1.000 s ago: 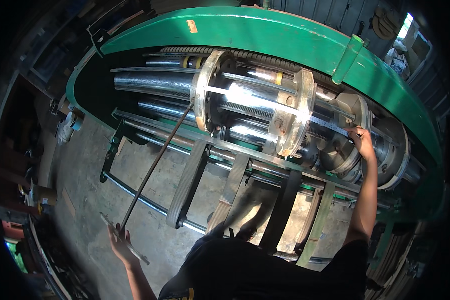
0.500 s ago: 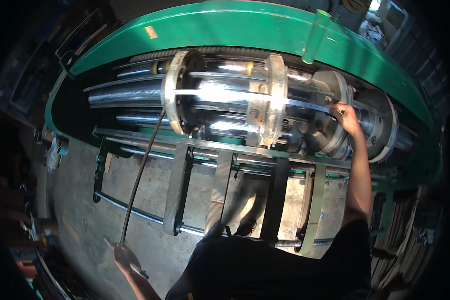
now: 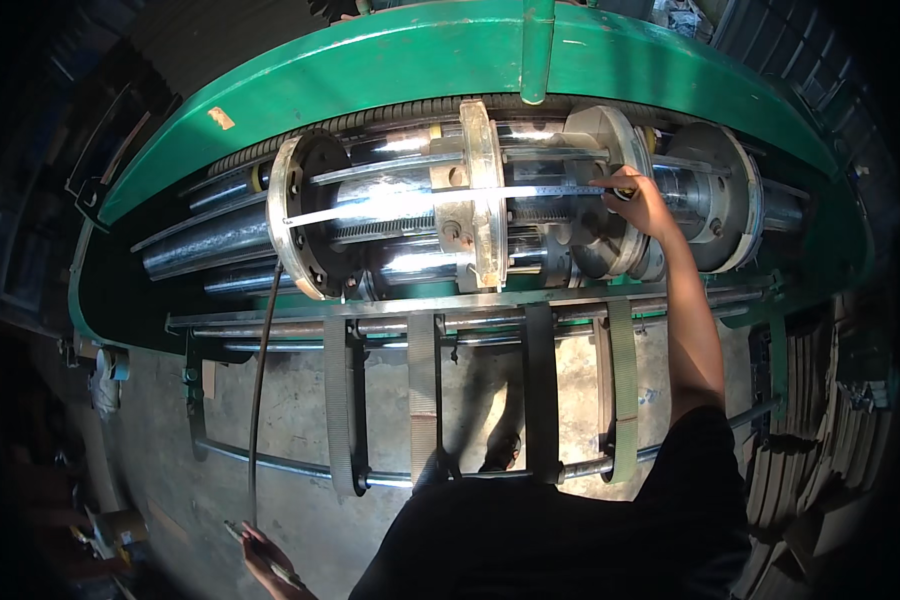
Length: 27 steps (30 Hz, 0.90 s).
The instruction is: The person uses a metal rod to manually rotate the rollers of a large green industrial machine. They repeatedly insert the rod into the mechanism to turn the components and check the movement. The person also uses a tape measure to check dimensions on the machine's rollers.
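Right hand [image 3: 642,205] shifted leftward, pinching tape measure [image 3: 440,199]

Near side, four straps [image 3: 424,395] cross the lower rails [image 3: 390,325], leaving gaps down to the concrete floor [image 3: 290,430]; farther in, discs [image 3: 482,195] and shiny rollers [image 3: 200,240] crowd beneath the green guard [image 3: 390,60]

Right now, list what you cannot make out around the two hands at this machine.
- Right hand, head view: its grip on the steel tape; the fingers cover the tape's end.
- Left hand: partly cut off by the lower edge; the thin tool it holds is too small to name.
- Machine's edges: in shadow.
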### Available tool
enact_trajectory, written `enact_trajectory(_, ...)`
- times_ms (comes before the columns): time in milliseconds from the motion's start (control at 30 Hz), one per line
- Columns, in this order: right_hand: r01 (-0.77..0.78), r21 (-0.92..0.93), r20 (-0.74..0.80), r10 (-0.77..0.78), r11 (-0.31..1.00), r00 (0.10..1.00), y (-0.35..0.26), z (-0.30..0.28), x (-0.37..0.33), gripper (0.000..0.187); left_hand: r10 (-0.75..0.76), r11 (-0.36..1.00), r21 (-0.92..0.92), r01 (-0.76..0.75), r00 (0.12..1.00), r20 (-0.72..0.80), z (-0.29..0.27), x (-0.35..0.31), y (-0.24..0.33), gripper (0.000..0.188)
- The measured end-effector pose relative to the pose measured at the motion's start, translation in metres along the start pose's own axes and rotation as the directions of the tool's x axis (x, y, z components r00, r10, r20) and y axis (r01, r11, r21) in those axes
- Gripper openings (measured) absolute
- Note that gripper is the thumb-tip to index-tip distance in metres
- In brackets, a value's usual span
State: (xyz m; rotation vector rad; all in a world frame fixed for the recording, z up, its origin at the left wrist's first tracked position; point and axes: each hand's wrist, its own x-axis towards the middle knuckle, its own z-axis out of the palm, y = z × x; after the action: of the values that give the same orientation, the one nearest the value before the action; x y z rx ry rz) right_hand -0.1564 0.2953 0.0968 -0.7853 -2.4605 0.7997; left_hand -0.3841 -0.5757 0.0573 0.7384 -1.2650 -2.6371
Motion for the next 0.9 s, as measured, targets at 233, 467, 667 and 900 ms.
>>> enact_trajectory(233, 0.030, 0.001, -0.037, -0.030, 1.000, 0.999, 0.002, 0.000, -0.004, 0.040, 0.011, 0.999, 0.036, -0.010, 1.000, -0.005, 0.004, 0.002, 0.001, 0.053)
enact_trajectory(467, 0.006, 0.006, -0.021, -0.006, 1.000, 1.000, 0.000, 0.000, -0.003, 0.040, 0.098, 0.971, 0.212, -0.112, 0.992, 0.078, -0.026, 0.024, 0.008, 0.041)
enact_trajectory(667, 0.009, 0.007, -0.013, -0.009, 1.000, 1.000, 0.003, -0.002, -0.004, 0.039, 0.140, 0.954, 0.258, -0.151, 0.988, 0.061, -0.002, 0.008, 0.005, 0.039)
enact_trajectory(900, 0.000, 0.023, 0.008, 0.000, 1.000, 1.000, 0.000, 0.002, -0.001, 0.040, 0.053, 0.964, 0.254, -0.078, 0.993, 0.106, -0.088, 0.064, 0.016, 0.042)
